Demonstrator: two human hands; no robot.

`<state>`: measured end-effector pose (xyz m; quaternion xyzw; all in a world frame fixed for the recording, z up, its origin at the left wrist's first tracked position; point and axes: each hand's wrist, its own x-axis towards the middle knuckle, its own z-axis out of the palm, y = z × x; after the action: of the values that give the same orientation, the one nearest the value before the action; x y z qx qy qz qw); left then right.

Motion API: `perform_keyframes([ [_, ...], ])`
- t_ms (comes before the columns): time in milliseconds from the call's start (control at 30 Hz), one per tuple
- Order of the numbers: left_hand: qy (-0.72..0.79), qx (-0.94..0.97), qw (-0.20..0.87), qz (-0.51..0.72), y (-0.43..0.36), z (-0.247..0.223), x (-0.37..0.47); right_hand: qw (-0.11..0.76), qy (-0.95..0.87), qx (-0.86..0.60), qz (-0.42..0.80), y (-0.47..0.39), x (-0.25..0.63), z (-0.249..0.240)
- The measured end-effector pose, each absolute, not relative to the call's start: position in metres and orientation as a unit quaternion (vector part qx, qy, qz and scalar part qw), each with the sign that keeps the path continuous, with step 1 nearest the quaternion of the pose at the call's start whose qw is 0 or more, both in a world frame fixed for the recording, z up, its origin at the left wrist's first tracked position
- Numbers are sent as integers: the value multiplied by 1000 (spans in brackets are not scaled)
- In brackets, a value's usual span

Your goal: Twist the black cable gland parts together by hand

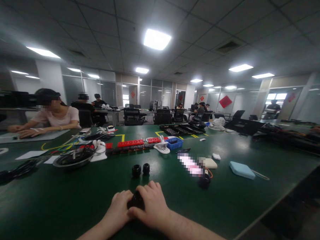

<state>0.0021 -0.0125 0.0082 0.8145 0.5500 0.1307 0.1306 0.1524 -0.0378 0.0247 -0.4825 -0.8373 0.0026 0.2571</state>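
At the near middle of the green table, my left hand (121,205) and my right hand (153,204) meet around a glossy black plastic fitting (136,200). Fingers of both hands are closed on it, and they cover most of its shape. Just beyond my hands, two short black ribbed fittings (136,170) stand side by side, apart from each other. They look like cable glands, and the held piece has a similar colour and gloss.
Left of my hands lie a round metal bowl (65,162) with black cables and a row of red parts (129,143). A blue bin (174,143) stands beyond. To the right are a phone (190,164) and a light-blue case (242,170). A person (56,115) sits at the left.
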Motion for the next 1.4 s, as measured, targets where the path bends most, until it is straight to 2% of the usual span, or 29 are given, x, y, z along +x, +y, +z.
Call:
perform_keyframes([
  [500,542,816,138,142,-17,9,6,212,-862,-460,-9,-36,154,25],
  [800,532,825,119,149,-20,11,5,224,-864,-450,-23,-41,157,29],
  [1000,520,827,164,138,-19,14,3,240,-862,-447,21,-39,158,31],
  [1400,542,816,165,111,-18,17,7,261,-873,-410,46,-33,154,30],
])
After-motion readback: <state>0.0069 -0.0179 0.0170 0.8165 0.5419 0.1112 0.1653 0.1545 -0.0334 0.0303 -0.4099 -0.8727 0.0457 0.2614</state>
